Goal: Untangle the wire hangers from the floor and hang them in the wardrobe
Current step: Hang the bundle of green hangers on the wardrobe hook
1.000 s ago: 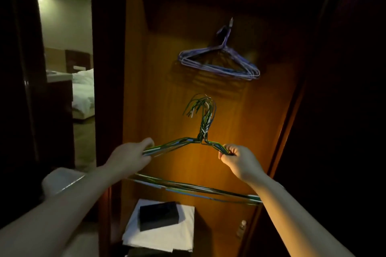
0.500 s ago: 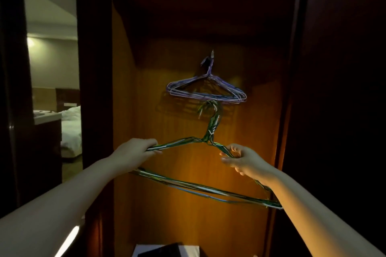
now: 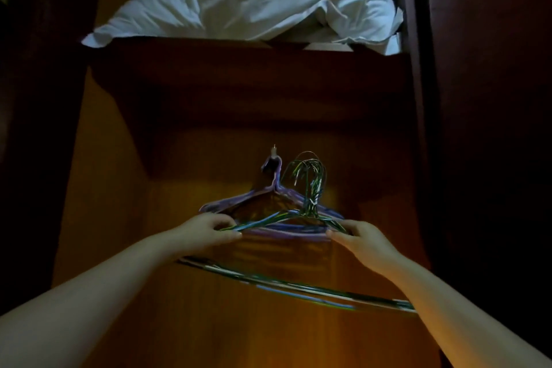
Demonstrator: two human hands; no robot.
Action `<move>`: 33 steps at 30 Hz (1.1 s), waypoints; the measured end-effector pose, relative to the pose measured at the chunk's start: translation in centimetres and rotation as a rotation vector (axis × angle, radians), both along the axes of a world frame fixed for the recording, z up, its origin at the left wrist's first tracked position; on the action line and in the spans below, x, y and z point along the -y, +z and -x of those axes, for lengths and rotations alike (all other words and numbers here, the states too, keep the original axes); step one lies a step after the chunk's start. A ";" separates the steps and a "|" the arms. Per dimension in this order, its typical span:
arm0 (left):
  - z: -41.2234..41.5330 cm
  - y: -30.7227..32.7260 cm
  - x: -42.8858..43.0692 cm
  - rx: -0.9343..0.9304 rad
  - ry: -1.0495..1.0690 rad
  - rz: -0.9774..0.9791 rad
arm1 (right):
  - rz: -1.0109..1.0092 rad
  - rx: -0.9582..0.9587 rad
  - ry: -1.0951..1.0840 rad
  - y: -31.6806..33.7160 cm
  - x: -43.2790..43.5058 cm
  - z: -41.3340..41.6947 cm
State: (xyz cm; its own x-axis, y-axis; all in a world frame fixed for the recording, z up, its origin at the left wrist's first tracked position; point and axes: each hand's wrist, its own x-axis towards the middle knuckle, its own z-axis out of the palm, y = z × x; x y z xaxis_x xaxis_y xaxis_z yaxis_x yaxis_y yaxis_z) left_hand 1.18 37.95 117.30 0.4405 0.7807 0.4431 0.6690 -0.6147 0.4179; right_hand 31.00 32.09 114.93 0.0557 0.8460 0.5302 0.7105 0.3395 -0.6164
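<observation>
With both hands, left (image 3: 209,228) and right (image 3: 363,237), pinching the green hanger bundle (image 3: 307,197), its hooks should rise toward twelve o'clock, clearing the purple hangers (image 3: 254,196).

both hands (image 3: 209,228) (image 3: 363,237) raised, fingers pinched closed.

You're holding thin wire hangers (image 3: 298,215) with a green-and-blue coating; purple-coated wire hangers (image 3: 268,197) hang behind. The wardrobe back panel (image 3: 209,323) is smooth, slightly glossy orange-brown wood. At the top of the frame lies matt, creased white cloth bedding (image 3: 248,3).
</observation>
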 end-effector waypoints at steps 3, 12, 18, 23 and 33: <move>-2.1 2.4 -4.1 0.018 0.037 -0.057 | -0.007 0.024 0.006 2.7 -5.0 -1.6; -5.5 6.3 -11.2 0.014 0.431 -0.339 | -0.028 0.033 -0.077 8.6 -14.3 -3.6; -3.7 6.5 -13.7 -0.150 0.466 -0.446 | 0.000 0.199 -0.131 12.6 -16.9 -1.4; -2.4 4.5 -16.5 -0.216 0.536 -0.457 | 0.011 0.218 -0.101 11.2 -19.7 0.2; -3.5 2.3 -18.5 -0.095 0.526 -0.452 | -0.140 0.471 -0.236 10.7 -20.6 -0.1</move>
